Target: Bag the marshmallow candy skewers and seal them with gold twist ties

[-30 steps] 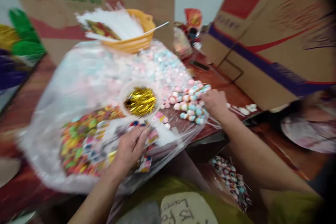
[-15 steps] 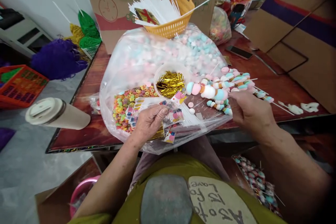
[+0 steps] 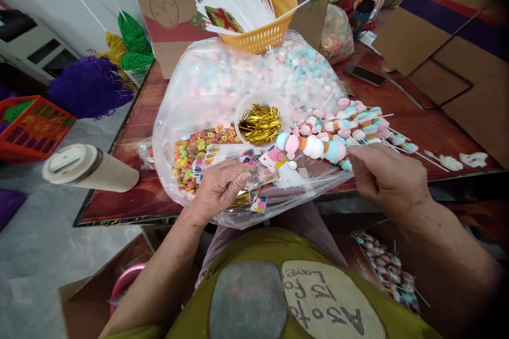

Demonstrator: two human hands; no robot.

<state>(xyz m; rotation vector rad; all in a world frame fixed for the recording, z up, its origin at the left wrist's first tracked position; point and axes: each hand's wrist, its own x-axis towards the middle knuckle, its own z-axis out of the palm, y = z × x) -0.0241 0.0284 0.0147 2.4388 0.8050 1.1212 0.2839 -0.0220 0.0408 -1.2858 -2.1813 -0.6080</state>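
My right hand (image 3: 392, 175) is closed on the right end of a marshmallow skewer (image 3: 314, 146), a row of pink, white and blue marshmallows with orange rings between. The skewer lies level and points left. My left hand (image 3: 220, 185) pinches a small clear plastic bag (image 3: 274, 159) printed with coloured dots. The skewer's left tip is right at the bag's printed end; whether it is inside I cannot tell. Under the hands lie more small bags and white sticks. Behind the skewer stands a tub of gold tinsel (image 3: 260, 123). More marshmallow skewers (image 3: 366, 122) are piled beyond my right hand.
A large clear bag of marshmallows (image 3: 199, 79) fills the table's middle, with ring candies (image 3: 186, 161) at its front left. A yellow basket (image 3: 258, 37) of white sticks rests on top. A lidded cup (image 3: 107, 169) stands left; a phone (image 3: 366, 75) lies right. Cardboard boxes stand around.
The skewer has come down slightly and its left tip now meets the small bag's printed end. The bag has moved a little toward the skewer. The whole view has shifted slightly.
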